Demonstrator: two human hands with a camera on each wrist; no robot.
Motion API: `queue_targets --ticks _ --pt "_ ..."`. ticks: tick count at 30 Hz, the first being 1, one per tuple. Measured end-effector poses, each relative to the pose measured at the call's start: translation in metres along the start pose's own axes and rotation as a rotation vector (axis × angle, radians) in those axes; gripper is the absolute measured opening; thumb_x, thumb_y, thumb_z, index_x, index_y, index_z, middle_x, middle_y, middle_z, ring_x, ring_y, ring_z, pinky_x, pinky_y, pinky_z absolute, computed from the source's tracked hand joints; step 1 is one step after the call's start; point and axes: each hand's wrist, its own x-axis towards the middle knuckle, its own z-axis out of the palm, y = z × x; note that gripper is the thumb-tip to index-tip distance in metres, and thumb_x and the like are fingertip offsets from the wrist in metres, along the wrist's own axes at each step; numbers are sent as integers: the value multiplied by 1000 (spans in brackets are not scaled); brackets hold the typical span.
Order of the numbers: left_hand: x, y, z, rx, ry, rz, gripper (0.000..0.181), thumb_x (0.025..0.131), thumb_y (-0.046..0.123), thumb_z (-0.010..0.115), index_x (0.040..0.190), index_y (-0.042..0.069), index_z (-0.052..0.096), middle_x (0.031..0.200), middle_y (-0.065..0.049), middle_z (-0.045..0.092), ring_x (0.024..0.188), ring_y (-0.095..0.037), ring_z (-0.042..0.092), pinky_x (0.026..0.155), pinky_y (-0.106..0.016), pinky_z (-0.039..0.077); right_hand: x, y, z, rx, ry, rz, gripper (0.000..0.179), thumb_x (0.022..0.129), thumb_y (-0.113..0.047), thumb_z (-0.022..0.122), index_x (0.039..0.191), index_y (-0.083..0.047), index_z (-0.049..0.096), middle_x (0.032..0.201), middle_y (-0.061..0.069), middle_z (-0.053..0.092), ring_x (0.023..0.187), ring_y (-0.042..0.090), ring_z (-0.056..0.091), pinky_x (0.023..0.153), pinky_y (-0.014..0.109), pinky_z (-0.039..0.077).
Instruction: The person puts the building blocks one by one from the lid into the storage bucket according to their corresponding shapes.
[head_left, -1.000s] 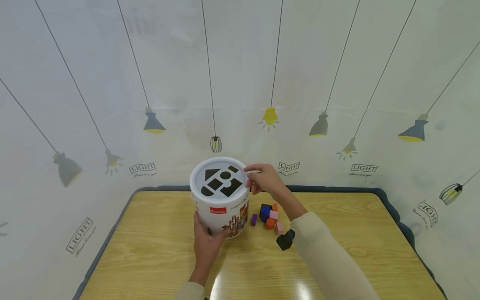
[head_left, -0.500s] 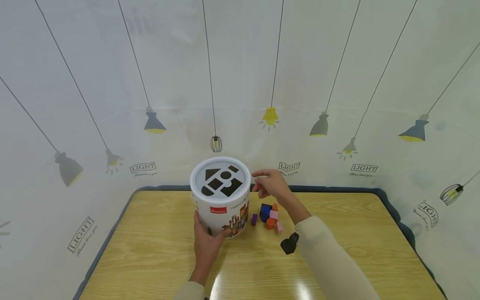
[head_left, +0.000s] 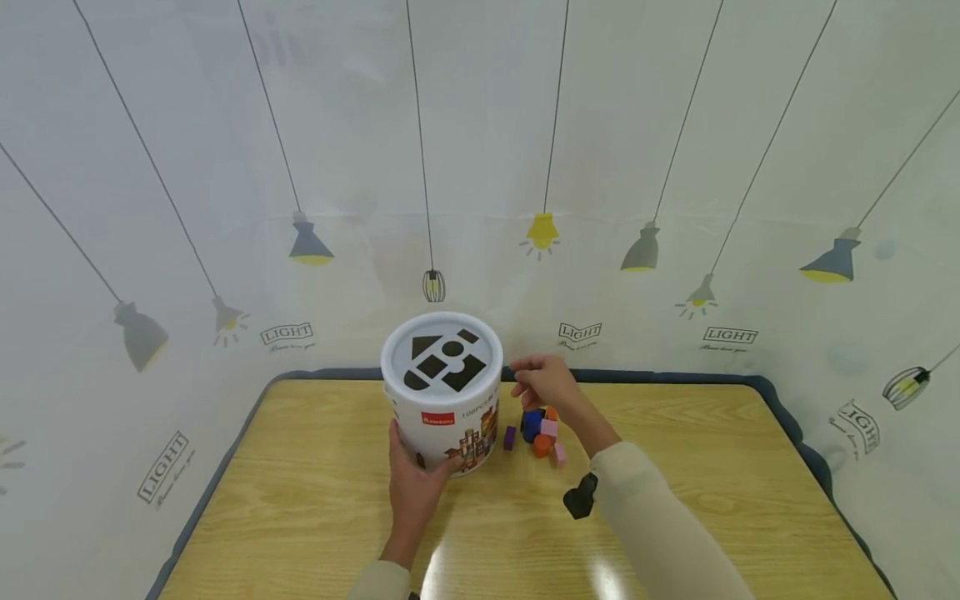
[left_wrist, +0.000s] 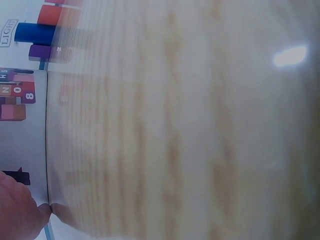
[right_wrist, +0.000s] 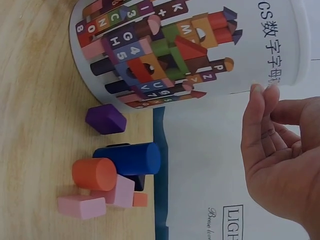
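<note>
A white toy-block bucket [head_left: 427, 437] with printed blocks on its side stands on the table. Its white lid [head_left: 395, 367] has dark cut-out shapes. My left hand [head_left: 416, 496] grips the bucket low on its left front, thumb across the front; its fingers behind are hidden. In the left wrist view only part of that hand [left_wrist: 20, 210] shows against the bucket. My right hand [head_left: 546, 385] hangs in the air right of the bucket, apart from it, fingers loosely bent and nothing seen in them. Below it lie a blue cylinder [right_wrist: 132, 157], an orange cylinder [right_wrist: 94, 174] and a purple block [right_wrist: 106, 119].
Two pink blocks [right_wrist: 82, 206], a small orange piece [right_wrist: 140, 200] and a partly hidden dark block [right_wrist: 139, 182] lie in the same cluster. The wooden table [head_left: 300, 483] ends at a dark edge against a wall covering [head_left: 480, 150] printed with hanging lamps.
My right hand has left the lid's right rim, moved right, then lowered a little over the blocks. The left hand and the bucket have stayed put.
</note>
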Motion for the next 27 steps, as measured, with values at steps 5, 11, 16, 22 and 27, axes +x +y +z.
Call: queue_targets --ticks 5,11,16,22,27 --pt "0 -1 1 -5 5 -2 125 65 36 91 157 18 8 159 -8 25 143 -31 28 115 -52 29 0 8 1 -3 1 2 26 97 -13 53 118 -4 65 77 10 68 53 14 58 59 31 60" --pt "1 -6 1 -18 9 2 124 64 36 91 157 22 10 157 -5 29 142 -28 31 115 -50 30 -1 17 2 -2 3 19 28 97 -11 53 119 -1 64 77 11 68 53 13 58 55 27 57" --pt "0 -6 1 -17 8 0 124 64 38 91 157 26 10 157 -3 29 142 -26 30 116 -49 29 2 28 2 13 9 61 27 96 -12 55 119 -2 65 78 12 69 53 12 58 55 25 56" --pt "0 -7 1 -28 2 -2 122 65 37 91 156 30 10 156 -1 31 142 -24 31 116 -47 29 4 39 2 -6 18 84 27 96 -13 55 120 -3 65 88 19 71 55 13 59 55 25 56" --pt "0 -8 1 -15 3 -8 121 65 40 89 156 32 9 157 0 29 142 -23 30 116 -48 29 5 47 3 -6 18 96 29 95 -12 55 121 -2 64 82 16 70 54 13 58 53 25 56"
